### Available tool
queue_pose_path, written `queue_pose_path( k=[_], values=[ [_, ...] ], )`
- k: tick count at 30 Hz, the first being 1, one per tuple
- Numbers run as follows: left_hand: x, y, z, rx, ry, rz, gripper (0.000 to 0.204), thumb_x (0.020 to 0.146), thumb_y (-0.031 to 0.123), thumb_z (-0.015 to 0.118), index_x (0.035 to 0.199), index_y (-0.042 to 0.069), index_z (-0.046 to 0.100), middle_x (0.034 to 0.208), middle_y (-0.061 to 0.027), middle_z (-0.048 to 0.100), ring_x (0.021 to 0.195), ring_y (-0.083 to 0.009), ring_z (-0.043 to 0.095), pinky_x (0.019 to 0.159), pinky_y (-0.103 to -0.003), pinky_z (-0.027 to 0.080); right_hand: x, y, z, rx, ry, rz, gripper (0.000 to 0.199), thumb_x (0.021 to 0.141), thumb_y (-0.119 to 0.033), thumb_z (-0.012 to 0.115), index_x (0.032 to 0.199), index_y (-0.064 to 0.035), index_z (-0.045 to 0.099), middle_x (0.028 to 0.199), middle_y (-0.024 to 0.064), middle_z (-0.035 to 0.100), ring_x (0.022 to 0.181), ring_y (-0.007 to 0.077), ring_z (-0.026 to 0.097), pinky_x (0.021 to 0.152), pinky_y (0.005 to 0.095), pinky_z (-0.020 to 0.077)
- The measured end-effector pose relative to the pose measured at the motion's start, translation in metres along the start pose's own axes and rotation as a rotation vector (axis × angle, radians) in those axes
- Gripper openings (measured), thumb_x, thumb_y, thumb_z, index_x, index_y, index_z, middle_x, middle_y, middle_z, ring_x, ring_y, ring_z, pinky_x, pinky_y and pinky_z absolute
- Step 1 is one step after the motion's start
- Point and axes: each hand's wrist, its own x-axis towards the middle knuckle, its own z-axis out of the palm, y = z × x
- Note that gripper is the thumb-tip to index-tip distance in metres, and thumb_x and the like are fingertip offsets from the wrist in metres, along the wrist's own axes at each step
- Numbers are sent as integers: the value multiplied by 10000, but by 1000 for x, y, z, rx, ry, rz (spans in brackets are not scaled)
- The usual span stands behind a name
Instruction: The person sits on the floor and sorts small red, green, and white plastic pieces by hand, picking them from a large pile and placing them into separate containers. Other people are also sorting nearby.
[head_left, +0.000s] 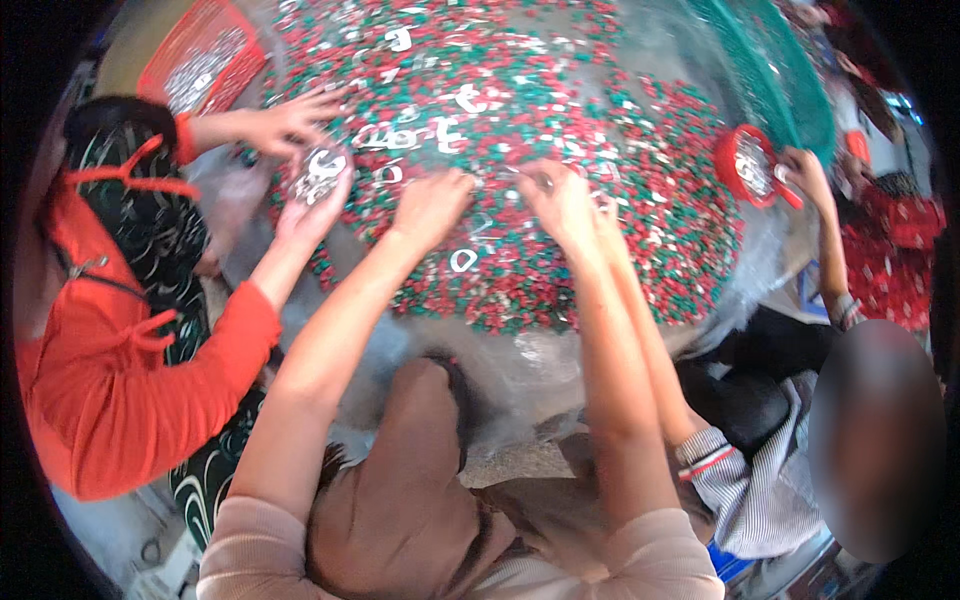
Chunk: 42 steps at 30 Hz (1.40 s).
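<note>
A broad spread of small red, green and white pieces [520, 290] lies under both my hands. My left hand [432, 208] rests low over the middle of it, fingertips pressed together; what they hold, if anything, is too small to name. Across a short gap, my right hand [556, 200] has its fingers curled and pinched, and their contents cannot be made out. Larger white curved, letter-like pieces lie about, among them a white ring-shaped piece [463, 261] nearer me and a white hooked piece [468, 98] beyond my hands.
At left, a person in a red-orange sleeve [190, 385] holds pale pieces in a palm. Another person's forearm [650, 340] runs along my right arm. A red basket [247, 40] stands far left; a red sieve [728, 152] and a green basin [815, 130] are at right.
</note>
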Motion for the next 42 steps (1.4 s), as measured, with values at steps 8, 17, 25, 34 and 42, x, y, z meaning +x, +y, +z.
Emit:
queue_pose_path(
  k=[8, 17, 25, 34, 42],
  values=[
    [14, -3, -13, -715, -82, -426, 186, 793, 202, 639, 913, 62, 619, 753, -9, 618, 638, -129, 576, 575, -263, 442, -11, -1, -24, 1733, -154, 129, 222, 856, -272, 540, 1000, -104, 551, 931, 90, 623, 715, 220, 618, 428, 223, 418],
    [24, -3, -52, -1770, -239, -747, 289, 830, 213, 645, 1091, 99, 593, 971, 7, 619, 808, -96, 564, 625, -242, 438, -3, -9, -10, 1872, 166, 319, 231, 889, -284, 557, 981, -73, 571, 982, 95, 616, 957, 289, 613, 696, 357, 545],
    [35, 15, -76, -1473, -231, -605, 163, 842, 242, 625, 954, 124, 614, 867, 48, 606, 736, -47, 523, 604, -206, 398, -14, -22, 6, 1760, 156, 409, 239, 889, -273, 569, 1001, -61, 571, 995, 78, 615, 998, 267, 599, 785, 388, 514],
    [35, 46, -66, -1042, -68, -304, 170, 860, 186, 611, 957, 46, 616, 826, 6, 629, 733, -67, 571, 613, -212, 445, -12, -28, 38, 1795, -29, 427, 292, 885, -341, 582, 1011, -78, 582, 900, 49, 619, 833, 188, 595, 708, 363, 501],
    [47, 70, -101, -970, -7, -410, 173, 866, 138, 571, 964, 15, 643, 864, -48, 660, 821, -98, 597, 745, -268, 471, -21, -28, 9, 1820, 37, 568, 214, 890, -251, 591, 1021, -84, 571, 950, 73, 611, 946, 233, 590, 756, 454, 517]
  ],
)
